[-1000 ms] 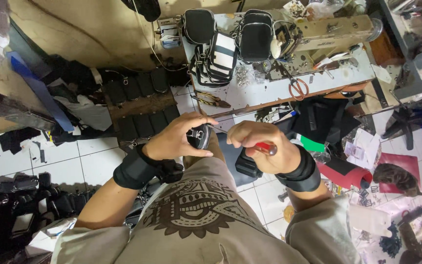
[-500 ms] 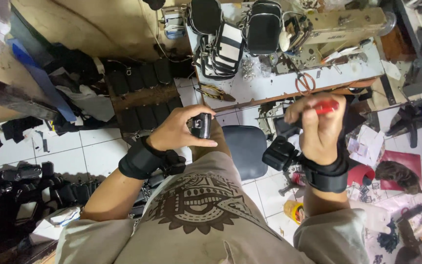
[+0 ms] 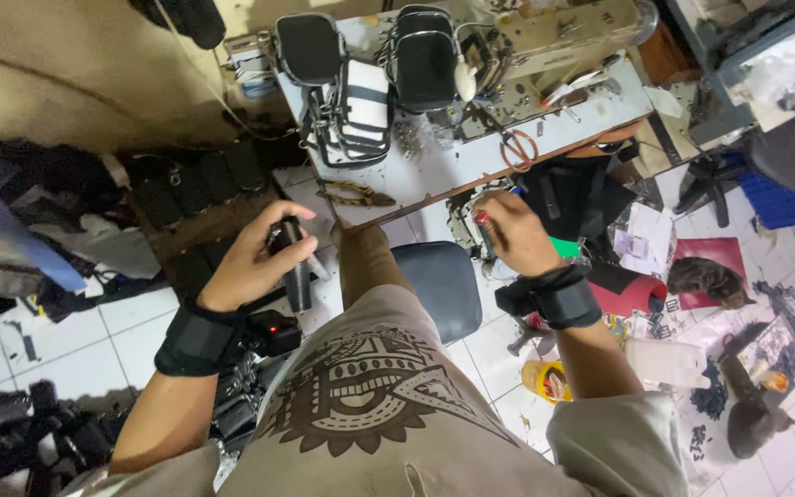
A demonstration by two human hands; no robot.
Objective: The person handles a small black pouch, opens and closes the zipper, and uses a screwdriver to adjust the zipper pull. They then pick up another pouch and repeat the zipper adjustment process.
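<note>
- Head view: left hand (image 3: pixel 248 267) is closed around a black elongated piece with a coiled spring section (image 3: pixel 294 262), held over the white tiled floor (image 3: pixel 112 317) just left of the table (image 3: pixel 434 175) edge.
- The piece's long axis runs nearly upright in frame, tilted slightly, upper end toward the table.
- Right hand (image 3: pixel 517 235) is curled round a red-handled tool (image 3: pixel 482 221) at the table's front edge; only the red tip shows.
- Against half a second ago: the right hand has dropped from its raised position to the table edge; the left hand's hold is unchanged.
- Tool's working end is hidden by fingers. Black bags (image 3: pixel 365 87) stand on the table behind.
</note>
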